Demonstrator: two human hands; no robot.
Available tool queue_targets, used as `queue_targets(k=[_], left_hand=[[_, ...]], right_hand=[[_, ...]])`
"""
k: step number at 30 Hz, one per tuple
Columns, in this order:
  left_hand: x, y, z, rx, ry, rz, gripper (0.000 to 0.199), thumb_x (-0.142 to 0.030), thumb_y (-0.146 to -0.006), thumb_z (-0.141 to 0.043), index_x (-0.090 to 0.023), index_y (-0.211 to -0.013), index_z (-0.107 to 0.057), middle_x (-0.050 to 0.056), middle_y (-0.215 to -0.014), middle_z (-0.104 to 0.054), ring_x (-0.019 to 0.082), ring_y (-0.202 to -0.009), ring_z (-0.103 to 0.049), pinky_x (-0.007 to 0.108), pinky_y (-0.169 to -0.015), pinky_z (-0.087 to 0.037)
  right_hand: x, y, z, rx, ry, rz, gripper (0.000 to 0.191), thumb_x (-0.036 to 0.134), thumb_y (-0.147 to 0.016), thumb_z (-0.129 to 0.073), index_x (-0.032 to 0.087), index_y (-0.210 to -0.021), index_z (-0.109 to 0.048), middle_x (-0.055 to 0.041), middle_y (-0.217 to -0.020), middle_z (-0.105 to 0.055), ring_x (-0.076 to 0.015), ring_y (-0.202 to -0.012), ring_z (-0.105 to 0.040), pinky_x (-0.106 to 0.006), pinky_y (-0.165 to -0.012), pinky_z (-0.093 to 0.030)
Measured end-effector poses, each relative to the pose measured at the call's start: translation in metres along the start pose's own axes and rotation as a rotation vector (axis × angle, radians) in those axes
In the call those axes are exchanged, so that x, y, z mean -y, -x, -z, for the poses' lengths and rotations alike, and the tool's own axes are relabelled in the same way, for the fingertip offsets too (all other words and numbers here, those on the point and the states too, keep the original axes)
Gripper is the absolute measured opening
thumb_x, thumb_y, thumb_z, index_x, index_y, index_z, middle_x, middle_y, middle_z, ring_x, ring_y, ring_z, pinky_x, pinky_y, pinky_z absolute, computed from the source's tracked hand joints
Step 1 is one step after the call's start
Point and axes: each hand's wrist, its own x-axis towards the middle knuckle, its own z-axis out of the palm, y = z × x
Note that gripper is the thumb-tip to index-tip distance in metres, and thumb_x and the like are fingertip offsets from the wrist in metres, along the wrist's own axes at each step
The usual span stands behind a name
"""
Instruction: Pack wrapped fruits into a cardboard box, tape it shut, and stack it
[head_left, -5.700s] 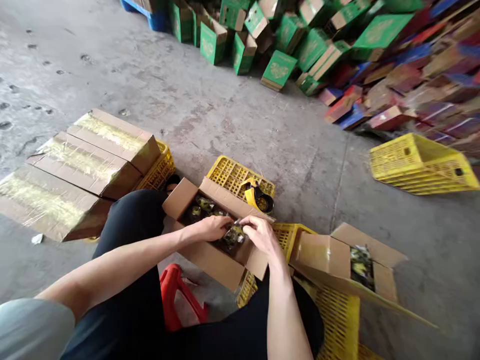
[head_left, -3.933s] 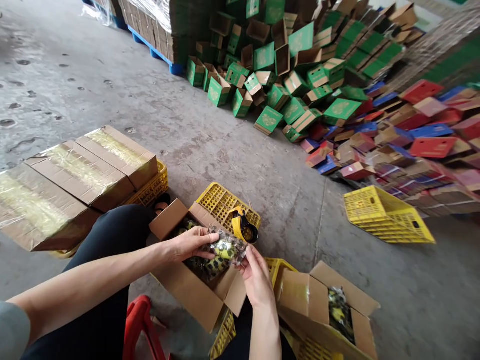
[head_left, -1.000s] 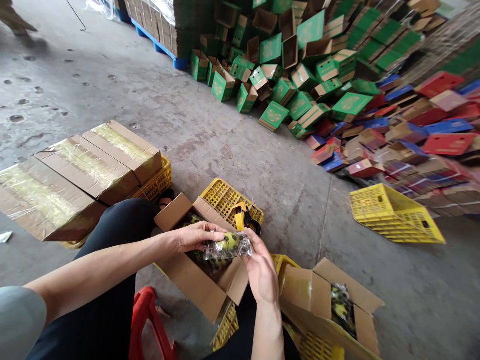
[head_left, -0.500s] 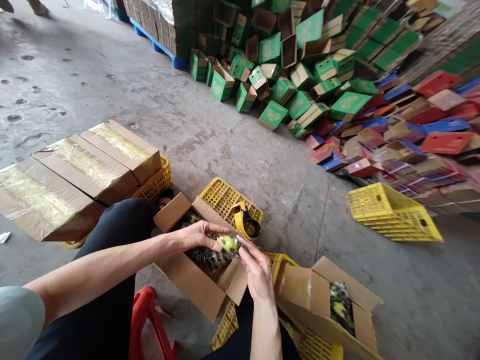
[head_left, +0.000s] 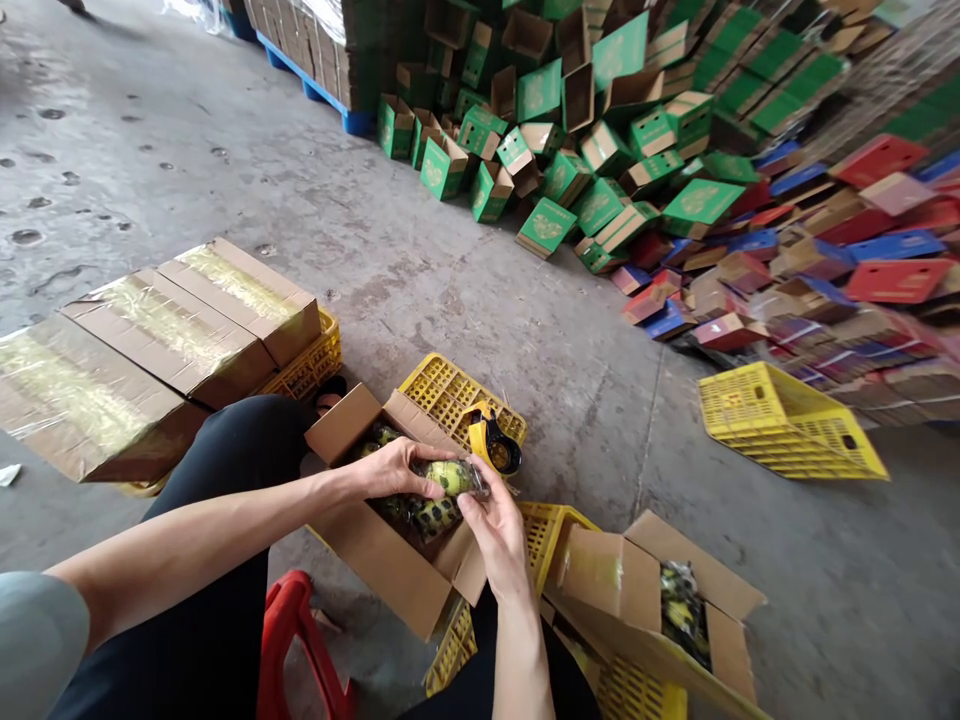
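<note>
Between my two hands is a clear plastic packet with something yellow-green inside and dark spots on it; I cannot make out its exact kind. My left hand grips its left end, thumb on the near side. The fingers of my right hand close around the right end. Just below lies an open cardboard box, flaps spread, with several similar packets inside. A yellow-and-black tape dispenser rests on an upturned yellow crate beyond the box.
Taped cartons sit on yellow crates at left. Another open box with packets stands at right. A red stool is near my legs. Farther off lie a yellow crate, green boxes and red-and-blue boxes.
My right hand has shifted slightly left and now wraps closer around the packet's end. The packet has turned a little and moved slightly left. My left hand has barely moved.
</note>
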Motion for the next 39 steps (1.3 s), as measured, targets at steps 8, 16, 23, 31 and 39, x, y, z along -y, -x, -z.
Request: queue_targets(k=[8,16,23,31,39], left_hand=[[-0.001,0.002,-0.003,0.036,0.114,0.001,0.106,-0.030,-0.063,-0.098,-0.025,-0.157,-0.048,0.011,-0.136,-0.069,0.029,-0.123,-0.065,0.036,-0.105,-0.050],[-0.004,0.003,0.002,0.069,0.358,0.169,0.065,-0.042,-0.071,-0.094,-0.019,-0.128,-0.073,0.014,-0.126,-0.071,0.021,-0.101,-0.071,0.028,-0.084,-0.055],[-0.003,0.002,0.007,-0.017,0.251,0.126,0.066,-0.033,-0.062,-0.099,-0.018,-0.123,-0.077,0.007,-0.110,-0.079,0.021,-0.093,-0.072,0.031,-0.090,-0.053],[-0.003,-0.001,0.002,-0.058,0.416,0.202,0.058,-0.052,-0.076,-0.088,-0.016,-0.119,-0.076,0.013,-0.121,-0.075,0.024,-0.102,-0.071,0.028,-0.081,-0.054],[0.011,0.000,0.001,-0.144,0.603,0.299,0.063,-0.029,-0.064,-0.100,-0.018,-0.118,-0.068,0.010,-0.114,-0.075,0.020,-0.092,-0.073,0.032,-0.082,-0.057]], right_hand=[[-0.022,-0.004,0.004,-0.108,-0.040,-0.019,0.038,0.046,-0.086,-0.079,0.029,-0.120,-0.078,-0.0068,-0.135,-0.073,-0.0310,-0.129,-0.065,-0.053,-0.116,-0.047],[-0.019,-0.004,0.001,-0.068,-0.037,0.006,0.037,0.044,-0.084,-0.080,0.029,-0.119,-0.079,-0.0066,-0.135,-0.072,-0.0304,-0.134,-0.061,-0.052,-0.121,-0.040],[-0.002,0.002,0.003,0.062,-0.075,-0.001,0.062,0.039,-0.081,-0.083,0.035,-0.140,-0.064,-0.0022,-0.159,-0.052,-0.0295,-0.152,-0.040,-0.052,-0.128,-0.029],[-0.010,-0.003,0.000,-0.009,-0.079,0.001,0.048,0.036,-0.076,-0.084,0.029,-0.122,-0.073,-0.0061,-0.140,-0.067,-0.0321,-0.135,-0.058,-0.052,-0.120,-0.041],[-0.007,0.000,-0.003,-0.013,-0.039,0.098,0.058,0.033,-0.079,-0.080,0.031,-0.135,-0.066,-0.0050,-0.158,-0.051,-0.0307,-0.149,-0.044,-0.049,-0.126,-0.034]])
